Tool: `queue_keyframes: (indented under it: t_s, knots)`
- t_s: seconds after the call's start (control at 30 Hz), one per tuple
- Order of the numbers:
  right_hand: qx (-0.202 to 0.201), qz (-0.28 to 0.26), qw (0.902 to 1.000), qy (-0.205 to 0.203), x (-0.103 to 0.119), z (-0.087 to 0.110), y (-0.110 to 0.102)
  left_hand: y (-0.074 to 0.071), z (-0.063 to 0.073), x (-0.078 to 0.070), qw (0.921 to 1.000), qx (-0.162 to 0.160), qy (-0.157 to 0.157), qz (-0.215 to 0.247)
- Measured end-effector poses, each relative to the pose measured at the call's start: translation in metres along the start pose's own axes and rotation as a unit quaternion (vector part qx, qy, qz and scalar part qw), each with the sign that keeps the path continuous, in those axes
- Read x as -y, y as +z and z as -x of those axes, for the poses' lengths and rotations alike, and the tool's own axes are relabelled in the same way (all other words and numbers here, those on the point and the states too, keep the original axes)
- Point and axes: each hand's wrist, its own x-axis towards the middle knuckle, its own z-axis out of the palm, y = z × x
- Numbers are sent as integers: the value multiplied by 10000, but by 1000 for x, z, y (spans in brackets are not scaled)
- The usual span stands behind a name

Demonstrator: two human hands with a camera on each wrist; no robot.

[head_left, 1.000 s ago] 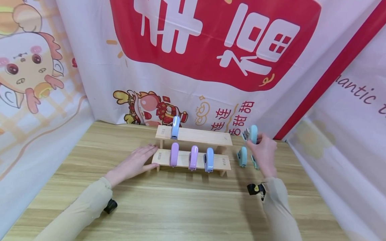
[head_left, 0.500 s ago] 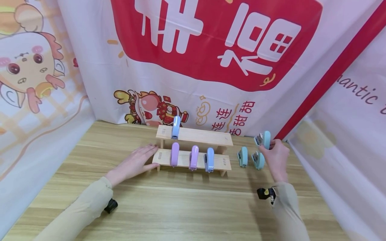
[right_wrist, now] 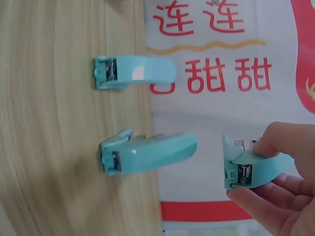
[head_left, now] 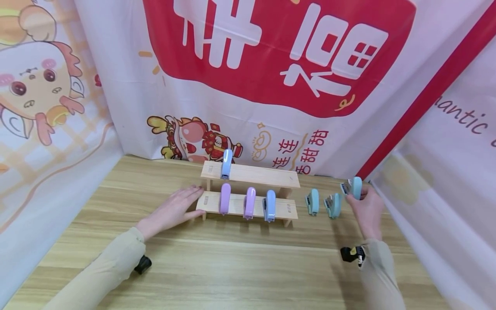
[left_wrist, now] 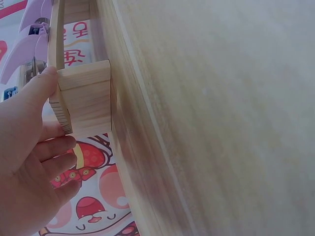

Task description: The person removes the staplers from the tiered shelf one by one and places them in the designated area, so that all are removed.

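Note:
My right hand (head_left: 368,211) holds a mint-green stapler (head_left: 355,187) in the air at the right; in the right wrist view the thumb lies on one side of this stapler (right_wrist: 251,167) and fingers on the other. Two more mint staplers, one nearer (head_left: 333,205) and one farther left (head_left: 312,201), stand on the table beside it. My left hand (head_left: 174,211) holds the left end of the two-step wooden rack (head_left: 284,206); the left wrist view has thumb and index finger at the edges of its board (left_wrist: 59,105). Two purple staplers (head_left: 225,198) and a blue stapler (head_left: 269,206) sit on the lower step.
Another blue stapler (head_left: 226,164) stands on the rack's upper step, at the left. Printed cloth (head_left: 248,125) hangs behind and on both sides of the wood-grain table (head_left: 232,267). The right-hand cloth is close to my right hand.
My right hand has carried its stapler to the right and lowered it, past the two mint staplers standing on the table. The left hand stays at the rack's end.

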Motion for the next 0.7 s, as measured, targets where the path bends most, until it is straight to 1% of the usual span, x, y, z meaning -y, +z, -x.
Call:
queue_keyframes:
  t_s: [0.23,0.53,0.7]
  knots:
    - [-9,46,10000,48,-15,-4,2,-1,1,0,10000,-57,35,-23]
    - [147,218,9995,162,-34,-6,6,0,1,1,10000,-4,22,-13]
    - [140,269,9993,215,-42,-5,9,0,2,0,9999,-90,61,10]
